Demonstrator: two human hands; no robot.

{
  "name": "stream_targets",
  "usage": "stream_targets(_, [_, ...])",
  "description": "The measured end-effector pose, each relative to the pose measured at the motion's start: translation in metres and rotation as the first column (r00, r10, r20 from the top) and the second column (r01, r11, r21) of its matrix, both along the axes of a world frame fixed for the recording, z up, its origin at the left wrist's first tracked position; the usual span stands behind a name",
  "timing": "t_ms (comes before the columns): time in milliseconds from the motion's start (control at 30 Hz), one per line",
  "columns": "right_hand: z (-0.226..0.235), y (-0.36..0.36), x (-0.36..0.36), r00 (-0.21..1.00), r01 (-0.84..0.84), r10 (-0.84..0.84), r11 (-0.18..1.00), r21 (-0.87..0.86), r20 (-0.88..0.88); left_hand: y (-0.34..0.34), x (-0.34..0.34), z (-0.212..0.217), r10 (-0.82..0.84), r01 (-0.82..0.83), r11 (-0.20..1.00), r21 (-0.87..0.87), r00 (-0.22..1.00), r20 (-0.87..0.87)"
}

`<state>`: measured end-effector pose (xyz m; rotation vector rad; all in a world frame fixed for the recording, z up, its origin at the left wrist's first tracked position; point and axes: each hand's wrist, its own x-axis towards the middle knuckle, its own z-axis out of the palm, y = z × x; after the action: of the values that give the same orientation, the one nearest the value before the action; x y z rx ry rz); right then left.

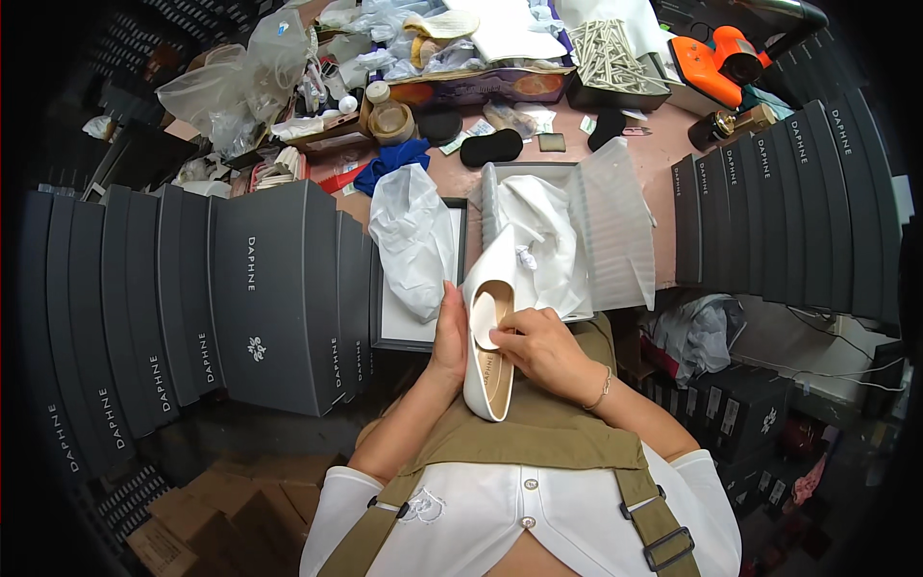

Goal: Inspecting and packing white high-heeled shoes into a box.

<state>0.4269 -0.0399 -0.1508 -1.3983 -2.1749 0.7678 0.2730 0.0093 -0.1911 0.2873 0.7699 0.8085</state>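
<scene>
A white pointed-toe shoe [497,262] with a tan insole is upright above my lap, its toe turned away from me. Along the left side of the shoe, my left hand [449,334] grips it, thumb pointing up. My right hand [545,350] reaches into the shoe's opening from the right, fingers pinched on a white oval pad [484,315] that lies partly inside. Beyond the toe is an open shoe box [487,197] holding white tissue paper [538,216]. A translucent foam sheet [620,226] hangs over its right side.
Dark grey shoe boxes [269,288] stand in a row at left, and more boxes [769,207] at right. White paper [413,236] lies over a box lid [399,327]. Behind are black pads [491,147], a bottle [390,120], a tray of white sticks [615,58] and an orange tool [707,69].
</scene>
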Motion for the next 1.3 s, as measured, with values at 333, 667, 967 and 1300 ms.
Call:
stream_targets(333, [0.002,0.018,-0.007,0.975,0.079,-0.073,0.997,-0.017,0.211,-0.013,-0.006,-0.029,-0.003,0.007,0.987,-0.159,1.000,0.026])
stream_targets(667, [-0.010,0.027,-0.016,0.983,-0.002,0.009,0.999,-0.041,0.182,-0.015,-0.009,-0.022,0.149,-0.142,0.983,-0.113,0.987,0.056])
stream_targets(967, [-0.020,0.049,-0.012,0.989,-0.025,0.042,0.993,-0.115,0.144,-0.017,-0.015,-0.035,0.210,-0.196,0.963,-0.183,0.976,0.059])
stream_targets(1300, [-0.017,0.041,-0.018,0.904,-0.097,0.120,0.992,-0.077,0.410,-0.019,-0.011,-0.051,0.286,-0.270,0.943,-0.197,0.956,0.059])
